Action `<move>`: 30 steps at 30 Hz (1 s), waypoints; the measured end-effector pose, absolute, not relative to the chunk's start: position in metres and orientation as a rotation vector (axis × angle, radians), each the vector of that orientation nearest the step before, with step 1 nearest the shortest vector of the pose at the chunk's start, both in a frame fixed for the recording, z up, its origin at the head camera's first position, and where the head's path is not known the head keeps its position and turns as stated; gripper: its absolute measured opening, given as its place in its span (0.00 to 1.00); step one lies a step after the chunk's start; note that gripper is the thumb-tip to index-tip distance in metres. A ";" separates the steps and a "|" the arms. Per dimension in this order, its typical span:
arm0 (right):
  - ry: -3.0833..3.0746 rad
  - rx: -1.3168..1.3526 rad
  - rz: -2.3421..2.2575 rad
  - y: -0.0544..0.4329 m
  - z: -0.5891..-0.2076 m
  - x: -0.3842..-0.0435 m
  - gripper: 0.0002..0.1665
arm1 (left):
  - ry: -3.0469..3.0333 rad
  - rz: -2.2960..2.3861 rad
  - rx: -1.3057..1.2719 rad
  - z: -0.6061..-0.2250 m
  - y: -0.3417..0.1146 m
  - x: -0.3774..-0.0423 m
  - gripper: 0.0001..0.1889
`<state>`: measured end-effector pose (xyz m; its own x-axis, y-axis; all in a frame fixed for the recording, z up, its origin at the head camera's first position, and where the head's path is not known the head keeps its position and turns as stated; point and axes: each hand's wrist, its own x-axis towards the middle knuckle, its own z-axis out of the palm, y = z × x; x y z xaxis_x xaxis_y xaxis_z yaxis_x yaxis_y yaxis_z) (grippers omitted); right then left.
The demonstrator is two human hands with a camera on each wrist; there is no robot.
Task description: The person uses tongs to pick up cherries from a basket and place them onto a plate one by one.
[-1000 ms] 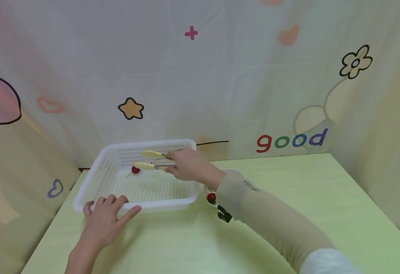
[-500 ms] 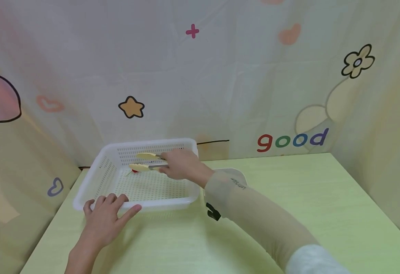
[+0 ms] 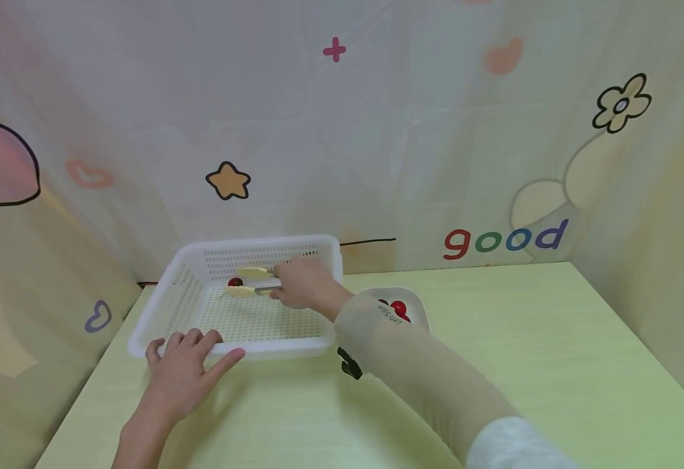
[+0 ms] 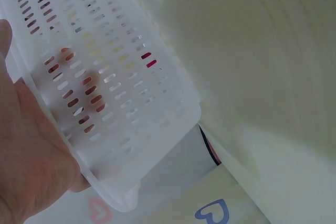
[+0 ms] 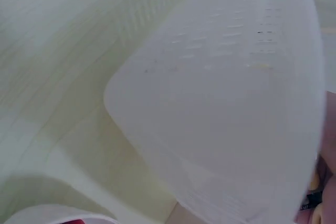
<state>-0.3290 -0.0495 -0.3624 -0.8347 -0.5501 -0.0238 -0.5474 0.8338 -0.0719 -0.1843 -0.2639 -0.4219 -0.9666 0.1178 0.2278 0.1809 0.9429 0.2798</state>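
Note:
My left hand (image 3: 180, 371) grips the near-left rim of a white perforated plastic basket (image 3: 283, 350). Its fingers reach over inside and show through the slots in the left wrist view, with the thumb outside. My right hand (image 3: 303, 281) reaches into the basket holding food tongs (image 3: 241, 292) with pale yellow tips, pointing left. Those tips stand apart. A dark red cherry (image 3: 235, 282) with a thin stem lies in the basket's back left part, right at the tips. In the right wrist view the basket wall (image 5: 210, 108) hides most of the right hand.
Right of the basket stands a small white dish (image 3: 423, 312) holding several red cherries (image 3: 398, 307), partly behind the right forearm. The light green table (image 3: 524, 339) meets a printed curtain (image 3: 377, 163) at its back edge.
My right hand and the tongs have shifted slightly left, bringing the tips around the cherry. The forearm has moved left too, baring cherries in the dish. My left hand keeps its place.

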 end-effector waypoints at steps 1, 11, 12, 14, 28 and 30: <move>2.969 -0.882 -0.097 -0.050 -0.364 -0.330 0.19 | -2.889 -0.444 -0.225 -0.422 -0.264 -0.185 0.28; 3.010 -0.816 -0.081 -0.055 -0.378 -0.335 0.18 | -2.893 -0.437 -0.224 -0.421 -0.264 -0.184 0.29; 3.014 -0.819 -0.075 -0.056 -0.379 -0.336 0.18 | -2.892 -0.438 -0.223 -0.421 -0.264 -0.184 0.29; 3.017 -0.826 -0.071 -0.057 -0.381 -0.337 0.18 | -2.889 -0.438 -0.222 -0.421 -0.265 -0.184 0.28; 2.985 -0.844 -0.111 -0.066 -0.390 -0.340 0.25 | -2.881 -0.458 -0.239 -0.422 -0.265 -0.185 0.27; 2.986 -0.828 -0.087 -0.067 -0.391 -0.339 0.26 | -2.879 -0.462 -0.240 -0.422 -0.265 -0.184 0.27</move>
